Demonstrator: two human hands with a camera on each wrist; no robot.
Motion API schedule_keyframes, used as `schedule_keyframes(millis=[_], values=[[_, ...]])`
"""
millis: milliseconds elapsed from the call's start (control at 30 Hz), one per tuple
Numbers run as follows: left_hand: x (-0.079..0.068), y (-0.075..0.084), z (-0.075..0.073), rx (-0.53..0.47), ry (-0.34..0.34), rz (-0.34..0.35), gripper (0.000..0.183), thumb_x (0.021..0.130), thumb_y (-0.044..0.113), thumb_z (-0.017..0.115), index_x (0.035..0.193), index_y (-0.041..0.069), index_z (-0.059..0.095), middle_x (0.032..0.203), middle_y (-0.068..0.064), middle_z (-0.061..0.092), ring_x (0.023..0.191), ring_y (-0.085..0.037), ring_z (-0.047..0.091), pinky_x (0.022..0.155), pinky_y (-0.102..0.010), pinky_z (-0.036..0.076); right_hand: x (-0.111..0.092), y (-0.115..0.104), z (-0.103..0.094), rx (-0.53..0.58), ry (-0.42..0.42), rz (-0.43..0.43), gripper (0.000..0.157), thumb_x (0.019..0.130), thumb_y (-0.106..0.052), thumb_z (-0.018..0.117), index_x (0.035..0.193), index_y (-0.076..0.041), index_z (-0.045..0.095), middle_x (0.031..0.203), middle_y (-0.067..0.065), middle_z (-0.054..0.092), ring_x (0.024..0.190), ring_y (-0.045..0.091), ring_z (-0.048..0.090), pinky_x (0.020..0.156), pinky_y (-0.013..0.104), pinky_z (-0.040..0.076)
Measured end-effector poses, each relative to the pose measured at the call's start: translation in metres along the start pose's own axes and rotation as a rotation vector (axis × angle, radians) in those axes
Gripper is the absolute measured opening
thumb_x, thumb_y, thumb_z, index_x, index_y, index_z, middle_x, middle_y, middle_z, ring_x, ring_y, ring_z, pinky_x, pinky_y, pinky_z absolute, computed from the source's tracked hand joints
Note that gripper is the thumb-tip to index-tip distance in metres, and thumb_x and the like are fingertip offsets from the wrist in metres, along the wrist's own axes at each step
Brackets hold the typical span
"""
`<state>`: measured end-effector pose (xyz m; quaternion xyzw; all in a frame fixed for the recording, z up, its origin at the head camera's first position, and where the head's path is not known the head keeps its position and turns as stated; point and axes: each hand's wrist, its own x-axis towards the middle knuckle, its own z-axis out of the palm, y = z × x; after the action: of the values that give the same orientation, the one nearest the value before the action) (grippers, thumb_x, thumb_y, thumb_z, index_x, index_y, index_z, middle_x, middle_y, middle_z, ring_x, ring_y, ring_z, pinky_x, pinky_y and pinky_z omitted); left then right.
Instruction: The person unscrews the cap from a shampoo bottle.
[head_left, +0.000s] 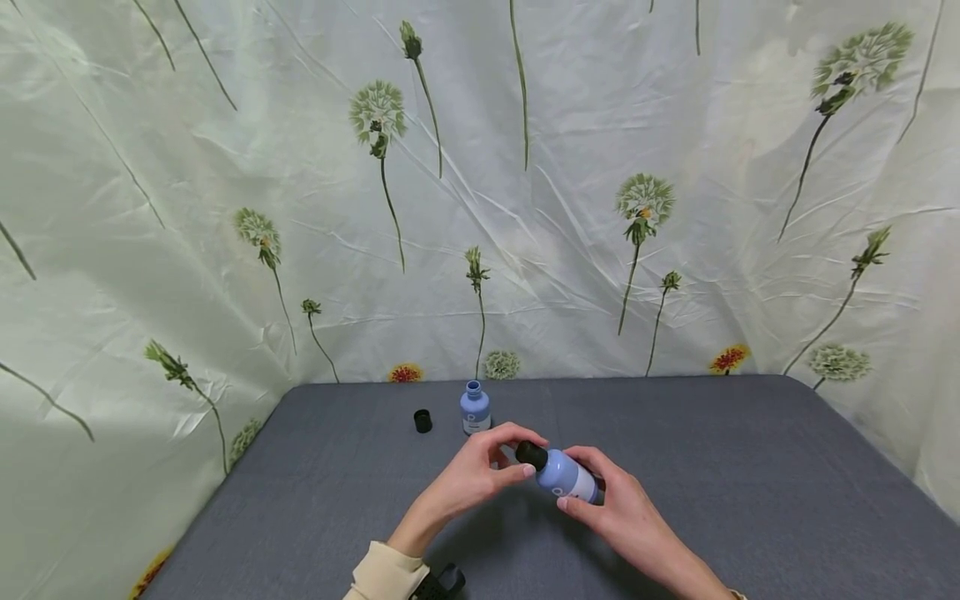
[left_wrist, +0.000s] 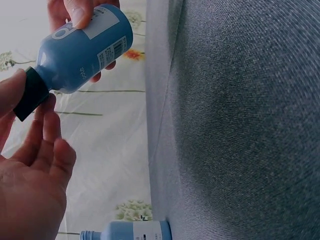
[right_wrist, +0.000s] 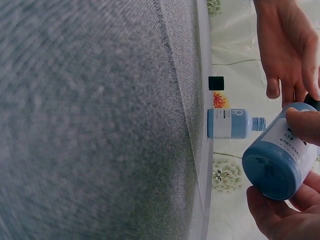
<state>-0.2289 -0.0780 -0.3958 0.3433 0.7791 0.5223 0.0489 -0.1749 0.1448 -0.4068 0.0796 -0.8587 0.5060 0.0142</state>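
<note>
A blue bottle (head_left: 567,477) with a white label is held tilted above the table, its black cap (head_left: 532,455) toward the left. My right hand (head_left: 626,510) grips the bottle's body, thumb on the near side and fingers behind. With thumb and fingertips, my left hand (head_left: 480,467) pinches the black cap at the bottle's neck. In the left wrist view the cap (left_wrist: 31,93) sits at the mouth of the bottle (left_wrist: 82,47). The right wrist view shows the base of this bottle (right_wrist: 272,170); there the cap is mostly hidden.
Behind the hands, a second blue bottle (head_left: 476,410) stands upright and uncapped on the grey-covered table (head_left: 360,483). To its left lies a loose black cap (head_left: 423,421). A flower-printed curtain (head_left: 555,208) hangs along the table's back edge.
</note>
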Motion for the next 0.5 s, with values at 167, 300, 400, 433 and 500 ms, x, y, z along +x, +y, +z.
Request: schedule_keyframes(millis=[167,300,400,433,500], values=[[0.0015,-0.0017,0.0002,0.024,0.033,-0.037,0.024,0.092,0.027,0.072,0.116,0.025,0.068,0.103,0.009,0.064,0.087,-0.015,0.054,0.065,-0.026,0.040,0.0002,0.0005,0.0005,0.005,0.007,-0.005,0.049,0.080,-0.014,0.082,0.124,-0.016,0.059,0.112,0.002,0.062,0.095,0.020,0.056,0.081,0.039,0.045],[0.0022,-0.0017,-0.0001,0.025,0.046,-0.049,0.025,0.091,0.030,0.073,0.114,0.021,0.068,0.098,0.007,0.063,0.084,-0.013,0.054,0.062,-0.025,0.038,0.0006,0.0000,0.0006,0.003,0.006,0.000,0.049,0.081,-0.013,0.081,0.124,-0.016,0.059,0.113,0.002,0.062,0.095,0.020,0.056,0.081,0.039,0.045],[0.0022,-0.0018,0.0003,0.028,0.051,-0.052,0.027,0.091,0.030,0.073,0.115,0.018,0.068,0.097,0.007,0.063,0.084,-0.015,0.055,0.062,-0.025,0.039,0.0005,-0.0005,0.0009,-0.002,0.008,0.007,0.049,0.080,-0.013,0.082,0.124,-0.016,0.059,0.113,0.002,0.062,0.095,0.019,0.056,0.081,0.039,0.045],[0.0021,-0.0021,0.0007,0.030,0.053,-0.051,0.028,0.090,0.030,0.074,0.115,0.018,0.068,0.096,0.007,0.063,0.085,-0.016,0.055,0.063,-0.025,0.039,0.0004,-0.0005,0.0011,-0.003,0.008,0.007,0.049,0.080,-0.013,0.082,0.124,-0.016,0.059,0.113,0.001,0.062,0.095,0.019,0.056,0.081,0.040,0.045],[0.0018,-0.0026,0.0013,0.028,0.052,-0.048,0.029,0.089,0.030,0.075,0.116,0.021,0.067,0.097,0.007,0.063,0.086,-0.022,0.056,0.063,-0.025,0.039,-0.0001,-0.0003,0.0012,-0.005,0.007,0.007,0.049,0.080,-0.013,0.081,0.124,-0.016,0.059,0.113,0.002,0.062,0.095,0.019,0.056,0.081,0.040,0.045]])
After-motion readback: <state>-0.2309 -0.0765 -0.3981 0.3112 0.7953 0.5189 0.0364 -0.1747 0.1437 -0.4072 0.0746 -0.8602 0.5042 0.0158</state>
